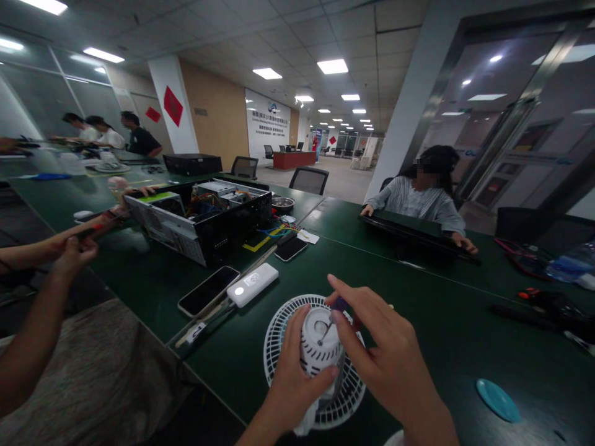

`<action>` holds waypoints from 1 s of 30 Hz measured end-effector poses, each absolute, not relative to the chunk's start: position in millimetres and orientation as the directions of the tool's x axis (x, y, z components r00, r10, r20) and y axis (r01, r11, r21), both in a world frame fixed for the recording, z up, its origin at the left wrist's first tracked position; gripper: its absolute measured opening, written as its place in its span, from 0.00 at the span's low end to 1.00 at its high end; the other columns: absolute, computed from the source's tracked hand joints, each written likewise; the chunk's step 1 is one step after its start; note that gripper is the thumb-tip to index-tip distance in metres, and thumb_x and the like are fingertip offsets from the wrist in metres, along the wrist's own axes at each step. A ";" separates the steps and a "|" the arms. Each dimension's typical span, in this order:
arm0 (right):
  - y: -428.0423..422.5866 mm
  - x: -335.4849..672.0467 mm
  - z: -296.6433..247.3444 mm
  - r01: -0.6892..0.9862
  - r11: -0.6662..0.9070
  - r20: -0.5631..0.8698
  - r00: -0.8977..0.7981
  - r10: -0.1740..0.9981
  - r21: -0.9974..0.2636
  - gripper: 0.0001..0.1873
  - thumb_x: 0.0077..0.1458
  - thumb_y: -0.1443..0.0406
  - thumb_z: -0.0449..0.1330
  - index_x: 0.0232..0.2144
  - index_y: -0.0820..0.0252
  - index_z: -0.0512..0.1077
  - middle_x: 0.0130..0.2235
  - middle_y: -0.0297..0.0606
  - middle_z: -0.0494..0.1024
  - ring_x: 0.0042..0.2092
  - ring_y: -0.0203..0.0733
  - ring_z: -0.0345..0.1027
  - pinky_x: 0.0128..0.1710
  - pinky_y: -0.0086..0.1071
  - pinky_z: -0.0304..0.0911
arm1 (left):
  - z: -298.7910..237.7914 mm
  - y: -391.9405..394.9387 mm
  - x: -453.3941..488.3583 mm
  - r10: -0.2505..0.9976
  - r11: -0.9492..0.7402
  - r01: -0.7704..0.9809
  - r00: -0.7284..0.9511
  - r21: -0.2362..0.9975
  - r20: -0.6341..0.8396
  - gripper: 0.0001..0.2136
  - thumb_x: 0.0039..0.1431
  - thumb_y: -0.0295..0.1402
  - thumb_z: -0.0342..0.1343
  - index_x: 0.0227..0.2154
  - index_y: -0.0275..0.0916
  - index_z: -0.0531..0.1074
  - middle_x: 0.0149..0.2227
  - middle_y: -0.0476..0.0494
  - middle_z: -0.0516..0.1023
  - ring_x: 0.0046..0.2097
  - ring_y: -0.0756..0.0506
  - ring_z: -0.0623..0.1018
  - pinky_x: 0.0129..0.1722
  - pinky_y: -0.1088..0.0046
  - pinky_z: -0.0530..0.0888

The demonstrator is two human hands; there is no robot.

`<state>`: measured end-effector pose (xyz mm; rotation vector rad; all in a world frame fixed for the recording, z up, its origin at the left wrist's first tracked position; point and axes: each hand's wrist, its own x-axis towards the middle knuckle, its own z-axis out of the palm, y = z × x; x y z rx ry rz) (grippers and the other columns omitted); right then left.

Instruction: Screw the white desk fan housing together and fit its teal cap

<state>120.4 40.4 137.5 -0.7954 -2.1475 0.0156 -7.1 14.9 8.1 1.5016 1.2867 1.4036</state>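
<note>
A small white fan (283,334) lies face down on the dark green table (418,310), its round grille flat and its motor housing (318,347) pointing up. My left hand (290,378) wraps round the housing from the left. My right hand (381,353) is closed on a small screwdriver (337,310) with a dark handle, its tip resting on the top of the housing.
A white power bank (252,284) and two phones (207,290) (290,249) lie just beyond the fan. An open computer case (204,217) stands at the left, where another person's arms (51,260) work. A person sits opposite holding a dark monitor (413,238). A teal disc (497,399) lies at the right.
</note>
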 end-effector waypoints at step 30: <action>41.9 117.4 137.8 0.563 0.803 0.751 -0.441 0.492 -0.195 0.13 0.58 0.66 0.54 0.45 0.62 0.70 0.32 0.39 0.75 0.34 0.40 0.68 0.32 0.34 0.67 | 4.2 14.8 -6.4 0.954 -0.252 0.189 -0.114 0.949 0.276 0.38 0.48 0.38 0.61 0.60 0.45 0.49 0.64 0.41 0.50 0.65 0.35 0.51 0.63 0.50 0.47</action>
